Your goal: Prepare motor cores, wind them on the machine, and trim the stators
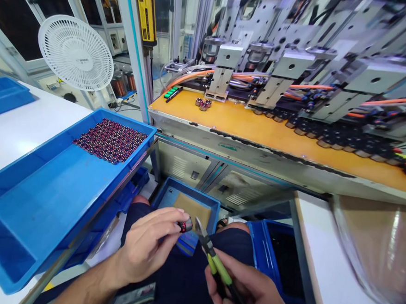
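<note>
Cylindrical part [187, 224], grey with red and dark detail, is held above the lap at lower centre of the frame. It is pinched between the fingertips of the left hand [148, 243]. Cutters [220, 267] with green-and-black handles are gripped in the right hand [252, 285], fingers wrapped round the handles; the tips are directed up beside the part, a narrow gap being left between.

Beyond the hands, a blue floor tray [216, 207] is partly hidden. At left, a long blue tray [50, 197] is set on a white table [2, 142], its far end covered with many small red-and-dark pieces [111, 141]. Across upper right, an orange bench [232, 125] is occupied by a row of dark-topped cylinders [329, 136] and, nearer centre, by a few small parts [203, 104]. Behind, machine units [227, 56] are mounted, blurred toward the right. A white fan [78, 53] is placed at upper left.
</note>
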